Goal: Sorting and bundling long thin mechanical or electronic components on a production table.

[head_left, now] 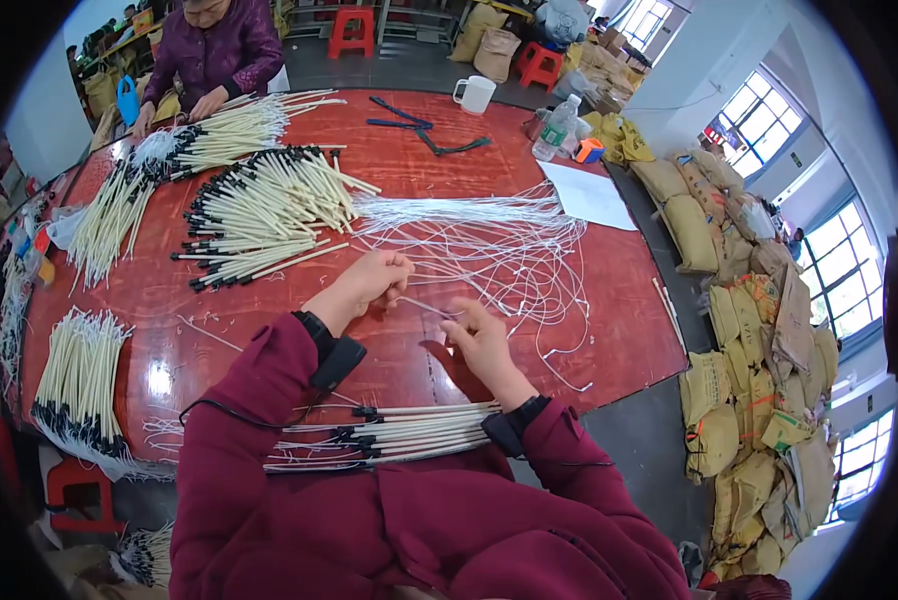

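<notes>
My left hand (374, 280) is closed in a pinch over the middle of the red table (559, 365). To its right and a little nearer, my right hand (481, 345) is closed as well. A short stretch of thin white cord (424, 306) runs between the fingers of both hands. Just beyond them spreads a tangle of loose white cords (499, 245). At the far left of the hands lies a big pile of cream sticks with black ends (269, 205). Close to my body, more black-ended sticks (424, 432) lie crosswise along the table's edge.
A tied bundle of sticks (84, 375) lies at the left. Toward the back are a white mug (475, 95), dark straps (419, 125), a water bottle (557, 128) and a white sheet (589, 194). A co-worker (214, 55) handles sticks across the table. Stacked sacks (759, 370) line the right side.
</notes>
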{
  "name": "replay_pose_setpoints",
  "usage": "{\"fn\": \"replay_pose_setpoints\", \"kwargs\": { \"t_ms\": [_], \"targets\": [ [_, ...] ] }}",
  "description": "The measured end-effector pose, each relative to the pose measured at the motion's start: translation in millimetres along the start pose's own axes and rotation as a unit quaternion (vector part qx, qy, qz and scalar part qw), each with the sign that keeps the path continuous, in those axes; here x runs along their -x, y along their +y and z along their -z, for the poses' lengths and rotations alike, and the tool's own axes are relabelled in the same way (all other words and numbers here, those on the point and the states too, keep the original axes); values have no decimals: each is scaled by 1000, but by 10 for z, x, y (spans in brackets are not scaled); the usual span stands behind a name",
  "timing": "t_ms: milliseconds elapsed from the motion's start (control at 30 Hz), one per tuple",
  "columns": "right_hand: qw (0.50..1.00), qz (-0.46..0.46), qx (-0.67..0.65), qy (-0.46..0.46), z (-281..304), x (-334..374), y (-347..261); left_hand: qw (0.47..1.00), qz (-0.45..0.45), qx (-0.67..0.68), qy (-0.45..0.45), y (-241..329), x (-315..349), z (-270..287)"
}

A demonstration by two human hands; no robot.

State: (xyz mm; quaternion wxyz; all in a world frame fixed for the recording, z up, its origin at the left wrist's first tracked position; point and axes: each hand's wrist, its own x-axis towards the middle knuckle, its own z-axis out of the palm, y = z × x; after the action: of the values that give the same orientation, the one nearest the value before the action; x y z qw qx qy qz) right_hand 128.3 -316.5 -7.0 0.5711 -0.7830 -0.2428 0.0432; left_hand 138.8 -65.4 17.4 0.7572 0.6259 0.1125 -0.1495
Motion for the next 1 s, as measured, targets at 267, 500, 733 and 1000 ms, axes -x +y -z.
{"fn": "replay_pose_setpoints", "kwargs": {
  "t_ms": [267,500,733,1000],
  "targets": [
    [1000,7,-24,5,-181,-131,-269,1000,3,23,2,-30,64,-224],
    [995,-16,-7,-100,-251,-190,-307,995,2,100,10,-42,138,-242],
    [992,-7,-65,-109,-181,-201,-77,726,-535,-404,153,-136,94,-248],
    [987,-5,-112,-116,-143,-192,29,876,-229,-418,-73,90,484,-339]
  ]
}}
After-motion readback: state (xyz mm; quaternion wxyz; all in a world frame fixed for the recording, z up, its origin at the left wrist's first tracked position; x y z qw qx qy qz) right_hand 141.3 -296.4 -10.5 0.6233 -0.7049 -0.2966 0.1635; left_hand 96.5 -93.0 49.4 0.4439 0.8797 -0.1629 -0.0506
